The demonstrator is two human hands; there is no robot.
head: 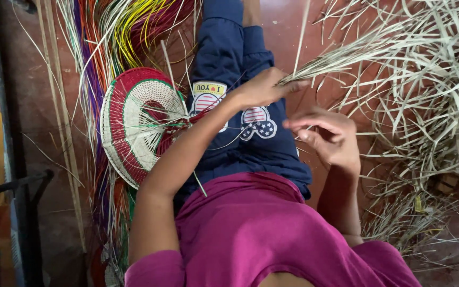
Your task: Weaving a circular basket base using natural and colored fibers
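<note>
Straw strips: pale, dry, flat palm-leaf strips lie in a loose heap over the red floor on the right of the view, reaching from the top edge down past the person's right forearm.
Left hand: the left hand reaches across the lap to the near edge of that heap; its fingers are curled and pinched shut on the ends of a few pale strips, which fan away from the fingertips toward the upper right.
Right hand: the right hand is held just below and to the right of the left hand, near it but apart; its fingers are bent, thumb and forefinger close together. Whether a thin strip lies between them cannot be told.
Heap and hands: the bulk of the pile lies to the right of both hands, with only the gathered ends touching the left one.
Woven piece: a round, half-finished woven basket disc of red, cream and green bands leans against the person's left leg, beside the left forearm and held by neither hand.
Dyed strands: long yellow, orange, purple and green strands spread over the floor above the disc.
Clothing: dark blue trousers with printed patches, and a magenta shirt.
</note>
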